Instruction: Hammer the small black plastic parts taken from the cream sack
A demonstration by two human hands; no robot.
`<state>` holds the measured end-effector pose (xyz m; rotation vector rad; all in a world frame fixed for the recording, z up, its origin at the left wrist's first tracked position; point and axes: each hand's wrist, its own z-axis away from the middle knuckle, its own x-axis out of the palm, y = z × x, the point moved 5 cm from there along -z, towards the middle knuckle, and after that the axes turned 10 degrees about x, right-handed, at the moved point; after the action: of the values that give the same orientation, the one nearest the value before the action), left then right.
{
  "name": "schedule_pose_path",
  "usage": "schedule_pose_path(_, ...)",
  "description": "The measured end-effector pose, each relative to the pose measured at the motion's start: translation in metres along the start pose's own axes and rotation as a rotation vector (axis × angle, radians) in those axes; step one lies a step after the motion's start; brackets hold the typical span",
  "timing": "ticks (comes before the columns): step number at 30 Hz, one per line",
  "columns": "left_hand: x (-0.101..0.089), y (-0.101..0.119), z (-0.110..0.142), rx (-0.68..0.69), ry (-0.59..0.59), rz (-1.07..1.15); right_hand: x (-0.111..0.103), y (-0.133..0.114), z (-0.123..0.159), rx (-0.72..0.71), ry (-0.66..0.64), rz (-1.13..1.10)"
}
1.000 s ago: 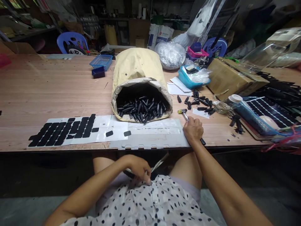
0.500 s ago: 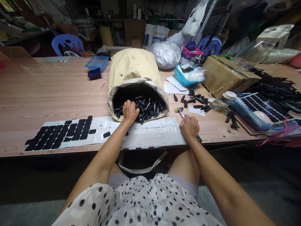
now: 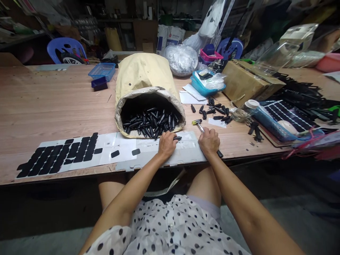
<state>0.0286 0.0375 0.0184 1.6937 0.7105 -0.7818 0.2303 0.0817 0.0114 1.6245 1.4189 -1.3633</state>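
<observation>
The left hand (image 3: 166, 144) is palm down over the gray board (image 3: 148, 159) at the near edge of the table (image 3: 66, 117). Its fingers are closed narrowly on one black cylindrical part (image 3: 177, 138), which lies roughly crosswise and projects to the right of the fingertips. Whether this part touches the board cannot be determined. The left forearm extends forward from the lower left, angled inward.

The right hand (image 3: 209, 143) is closed in a fist around the handle of a small hammer (image 3: 199, 126), at the right end of the board. The hammer head, with a yellow face, points forward and left; the black handle end emerges behind the hand. The right forearm extends forward from the lower right, angled inward.

Directly ahead of the left hand, the open mouth of the yellow sack (image 3: 146, 71) faces the person. A pile of black parts (image 3: 151, 124) fills its lower opening. Ahead of the hammer, loose black parts (image 3: 211, 111) are scattered around a white slip (image 3: 217, 122).

To the left of the board, a white sheet (image 3: 106, 148) carries rows of black pads (image 3: 53, 156). A cardboard box (image 3: 244, 83) stands farther right.
</observation>
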Motion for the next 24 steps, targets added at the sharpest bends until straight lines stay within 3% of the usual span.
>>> schedule_pose_path(4, 0.001, -0.008, -0.002, -0.048, 0.018, 0.020, -0.003, 0.000, -0.003, 0.013, -0.061, -0.046)
schedule_pose_path(8, -0.001, -0.009, -0.002, -0.055, -0.001, 0.049, -0.016, 0.007, 0.000, 0.033, -0.078, -0.251)
schedule_pose_path(11, -0.001, -0.009, -0.002, -0.068, -0.007, 0.054, -0.032, 0.010, 0.016, -0.004, -0.057, -0.483)
schedule_pose_path(14, 0.000, -0.007, -0.001, -0.082, -0.012, 0.048, -0.044, 0.004, 0.042, -0.114, -0.142, -0.695)
schedule_pose_path(17, -0.001, -0.004, -0.001, -0.088, -0.024, 0.025, -0.052, -0.003, 0.066, -0.199, -0.164, -0.778)
schedule_pose_path(24, 0.000, -0.003, -0.002, -0.083, -0.038, -0.016, -0.034, -0.004, 0.087, -0.235, -0.198, -0.729)
